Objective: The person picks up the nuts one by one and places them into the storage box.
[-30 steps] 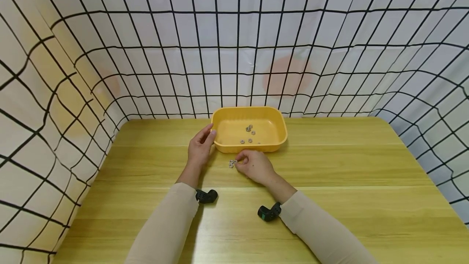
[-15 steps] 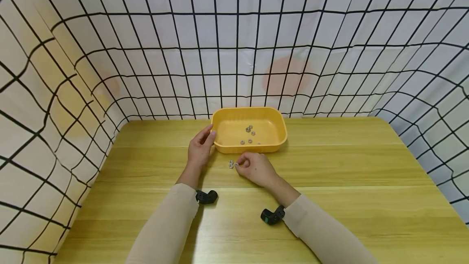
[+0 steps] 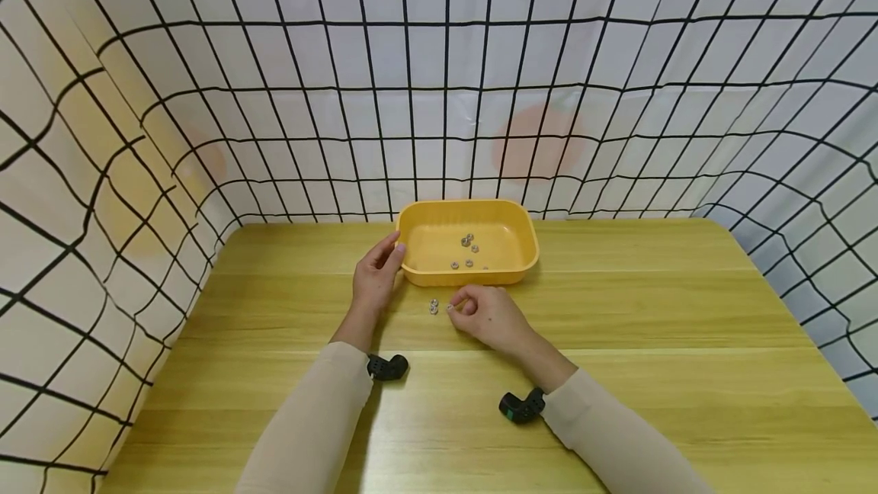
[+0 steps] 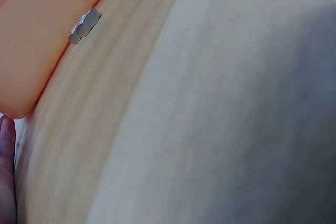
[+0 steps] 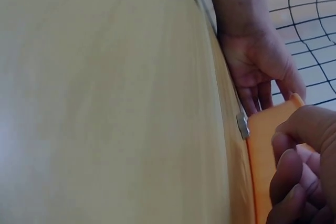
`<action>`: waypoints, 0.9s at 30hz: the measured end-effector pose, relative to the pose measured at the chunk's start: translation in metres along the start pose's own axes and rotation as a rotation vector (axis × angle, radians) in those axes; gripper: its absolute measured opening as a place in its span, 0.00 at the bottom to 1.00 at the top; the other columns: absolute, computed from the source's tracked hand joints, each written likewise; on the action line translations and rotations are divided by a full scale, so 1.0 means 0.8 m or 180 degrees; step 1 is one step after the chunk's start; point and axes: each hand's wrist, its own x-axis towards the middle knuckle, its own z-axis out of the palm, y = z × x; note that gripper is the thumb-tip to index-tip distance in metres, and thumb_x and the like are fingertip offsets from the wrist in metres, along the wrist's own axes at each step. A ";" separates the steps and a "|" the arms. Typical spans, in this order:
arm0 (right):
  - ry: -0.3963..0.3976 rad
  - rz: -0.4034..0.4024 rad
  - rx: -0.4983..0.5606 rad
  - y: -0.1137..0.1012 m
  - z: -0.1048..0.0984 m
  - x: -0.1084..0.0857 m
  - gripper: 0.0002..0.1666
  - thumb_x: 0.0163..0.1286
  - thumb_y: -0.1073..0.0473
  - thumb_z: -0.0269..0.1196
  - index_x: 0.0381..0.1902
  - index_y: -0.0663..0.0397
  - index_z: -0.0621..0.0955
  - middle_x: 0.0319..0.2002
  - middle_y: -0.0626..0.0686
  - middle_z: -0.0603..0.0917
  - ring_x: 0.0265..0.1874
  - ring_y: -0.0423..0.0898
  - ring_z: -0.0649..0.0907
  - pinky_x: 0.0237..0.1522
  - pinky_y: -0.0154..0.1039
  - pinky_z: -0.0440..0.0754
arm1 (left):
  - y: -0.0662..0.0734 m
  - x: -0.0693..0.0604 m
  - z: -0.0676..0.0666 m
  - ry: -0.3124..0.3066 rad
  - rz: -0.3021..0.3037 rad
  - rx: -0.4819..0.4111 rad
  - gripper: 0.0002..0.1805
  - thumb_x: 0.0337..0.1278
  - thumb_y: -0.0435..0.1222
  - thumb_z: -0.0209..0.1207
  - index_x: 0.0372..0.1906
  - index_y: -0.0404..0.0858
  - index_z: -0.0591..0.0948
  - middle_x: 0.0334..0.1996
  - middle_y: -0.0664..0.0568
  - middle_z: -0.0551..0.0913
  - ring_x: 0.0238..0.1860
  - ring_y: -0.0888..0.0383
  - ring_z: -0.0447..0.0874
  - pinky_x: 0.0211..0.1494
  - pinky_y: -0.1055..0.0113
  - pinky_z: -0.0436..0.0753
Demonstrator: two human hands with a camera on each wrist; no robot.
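My right hand point(image 3: 490, 317) pinches a small metal nut point(image 3: 450, 308) between thumb and index finger, just above the table in front of a yellow plastic tray point(image 3: 466, 278). In the right wrist view, curled fingers point(image 5: 294, 177) hide that nut. Just left of this hand, two silver hex nuts point(image 3: 434, 307) lie close together on the wood. Inside the tray are several more nuts point(image 3: 466, 242), spread over its floor. My left hand point(image 3: 373, 280) touches the tray's left side, its thumb and fingers fairly straight against the rim.
The wooden table point(image 3: 652, 311) extends to both sides of the tray. Behind it and along both sides stands a black wire grid point(image 3: 446, 90) over pale sheeting. A black wrist camera point(image 3: 523, 405) sits at the right cuff, another black camera point(image 3: 387, 367) at the left.
My right hand has drawn a nut away from the small group and moved slightly right and toward me, leaving two nuts together. The left hand and the tray stay in place.
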 end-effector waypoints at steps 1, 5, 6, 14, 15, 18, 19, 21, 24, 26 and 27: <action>0.0008 -0.0030 -0.0002 0.000 -0.002 0.000 0.05 0.67 0.53 0.70 0.38 0.44 0.86 0.23 0.43 0.83 0.19 0.41 0.77 0.25 0.33 0.73 | 0.000 0.000 0.000 0.0004 -0.0002 0.0005 0.22 0.71 0.49 0.61 0.66 0.53 0.81 0.61 0.48 0.81 0.64 0.54 0.76 0.67 0.55 0.81; 0.0039 -0.0128 -0.0010 -0.001 -0.010 -0.003 0.04 0.68 0.55 0.70 0.39 0.46 0.86 0.23 0.43 0.83 0.19 0.40 0.76 0.23 0.31 0.72 | 0.001 0.000 0.000 0.0003 -0.0015 0.0016 0.22 0.71 0.49 0.61 0.66 0.53 0.81 0.61 0.48 0.81 0.63 0.54 0.77 0.66 0.56 0.82; 0.0038 -0.0133 0.0001 -0.001 -0.012 -0.004 0.04 0.68 0.55 0.70 0.39 0.46 0.86 0.23 0.43 0.83 0.18 0.40 0.76 0.22 0.31 0.72 | 0.001 0.000 0.000 0.0000 -0.0019 0.0008 0.22 0.71 0.49 0.61 0.66 0.53 0.81 0.61 0.48 0.81 0.63 0.54 0.77 0.66 0.56 0.82; 0.0105 -0.0157 -0.0055 -0.005 -0.031 -0.007 0.04 0.69 0.54 0.69 0.39 0.45 0.85 0.23 0.43 0.83 0.17 0.40 0.75 0.19 0.30 0.69 | 0.000 0.002 0.000 -0.0006 -0.0079 -0.0028 0.22 0.71 0.49 0.61 0.66 0.54 0.81 0.61 0.48 0.80 0.63 0.55 0.76 0.67 0.55 0.81; 0.0120 -0.0156 -0.0061 -0.006 -0.033 -0.008 0.04 0.69 0.54 0.69 0.39 0.45 0.85 0.23 0.44 0.83 0.17 0.40 0.75 0.19 0.30 0.69 | 0.001 0.002 0.000 -0.0008 -0.0080 -0.0027 0.22 0.71 0.49 0.61 0.66 0.54 0.81 0.62 0.48 0.80 0.63 0.55 0.76 0.67 0.55 0.81; 0.0160 -0.0127 -0.0075 -0.008 -0.038 -0.007 0.04 0.69 0.55 0.69 0.39 0.47 0.85 0.24 0.45 0.83 0.18 0.41 0.75 0.20 0.30 0.70 | 0.001 0.002 -0.001 -0.0011 -0.0074 -0.0029 0.22 0.71 0.49 0.62 0.67 0.53 0.81 0.62 0.48 0.80 0.64 0.55 0.76 0.67 0.55 0.81; 0.0180 -0.0119 -0.0082 -0.009 -0.040 -0.006 0.04 0.69 0.55 0.69 0.39 0.47 0.85 0.24 0.45 0.83 0.19 0.41 0.76 0.20 0.30 0.71 | 0.001 0.002 -0.001 -0.0010 -0.0070 -0.0033 0.22 0.71 0.49 0.62 0.66 0.53 0.81 0.62 0.48 0.80 0.64 0.55 0.76 0.67 0.55 0.81; 0.0218 -0.0080 -0.0081 -0.010 -0.043 -0.005 0.04 0.68 0.55 0.70 0.39 0.47 0.85 0.25 0.46 0.83 0.20 0.42 0.76 0.22 0.30 0.72 | 0.000 0.002 -0.001 -0.0005 -0.0065 -0.0022 0.22 0.71 0.49 0.62 0.66 0.53 0.81 0.62 0.48 0.80 0.65 0.55 0.76 0.67 0.55 0.81; 0.0264 -0.0035 -0.0074 -0.012 -0.048 -0.004 0.05 0.68 0.56 0.70 0.39 0.47 0.85 0.25 0.46 0.83 0.20 0.42 0.77 0.22 0.30 0.72 | -0.001 0.003 -0.001 0.0001 -0.0056 -0.0012 0.22 0.71 0.49 0.62 0.66 0.53 0.81 0.62 0.48 0.81 0.65 0.54 0.75 0.67 0.55 0.81; 0.0307 -0.0032 -0.0084 -0.013 -0.052 -0.004 0.05 0.68 0.56 0.70 0.39 0.48 0.85 0.24 0.46 0.83 0.20 0.42 0.76 0.21 0.30 0.72 | -0.001 0.003 -0.001 -0.0002 -0.0059 0.0004 0.22 0.71 0.50 0.61 0.66 0.54 0.81 0.62 0.48 0.80 0.66 0.54 0.75 0.68 0.55 0.81; 0.0325 -0.0046 -0.0098 -0.013 -0.054 -0.003 0.05 0.68 0.56 0.70 0.39 0.48 0.85 0.24 0.46 0.83 0.19 0.42 0.76 0.20 0.30 0.71 | -0.001 0.003 -0.001 -0.0003 -0.0064 0.0006 0.22 0.71 0.50 0.61 0.66 0.54 0.81 0.62 0.49 0.80 0.65 0.54 0.75 0.68 0.55 0.81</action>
